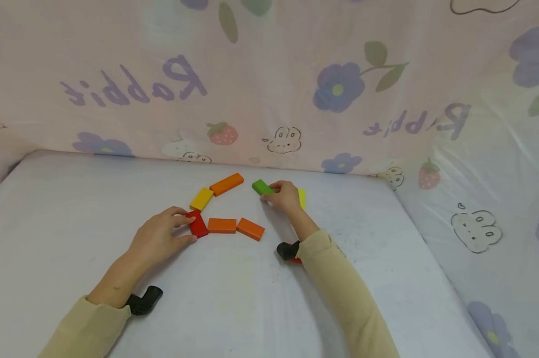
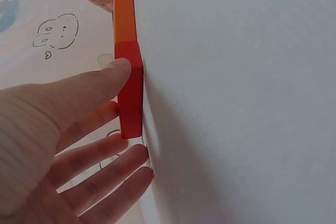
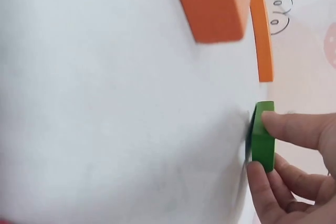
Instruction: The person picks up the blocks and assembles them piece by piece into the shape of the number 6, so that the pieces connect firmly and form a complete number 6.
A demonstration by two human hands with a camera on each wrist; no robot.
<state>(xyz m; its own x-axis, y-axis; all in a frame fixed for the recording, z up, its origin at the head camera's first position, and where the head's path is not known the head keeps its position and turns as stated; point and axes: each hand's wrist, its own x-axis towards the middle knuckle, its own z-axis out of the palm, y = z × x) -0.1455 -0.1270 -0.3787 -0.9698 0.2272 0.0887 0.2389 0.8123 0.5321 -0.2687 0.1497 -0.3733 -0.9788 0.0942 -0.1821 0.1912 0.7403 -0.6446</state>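
A flat red block [image 1: 197,224] lies on the white surface at the left end of a loose ring of blocks. My left hand [image 1: 159,236] holds it between thumb and fingers; in the left wrist view the thumb tip rests on the red block [image 2: 131,93]. Farther right and back, my right hand [image 1: 284,195] pinches a green block [image 1: 262,187]. The right wrist view shows the thumb on one side of the green block [image 3: 263,145] and fingers at its other end. An orange block [image 1: 222,225] sits beside the red one, followed by another orange block [image 1: 250,228].
A yellow block [image 1: 201,199] and an orange block [image 1: 226,184] form the back left of the ring. Behind my right wrist a yellow-green block [image 1: 302,199] is partly hidden. Something red [image 1: 295,260] shows under the right sleeve. A printed curtain [image 1: 260,89] borders the table's back.
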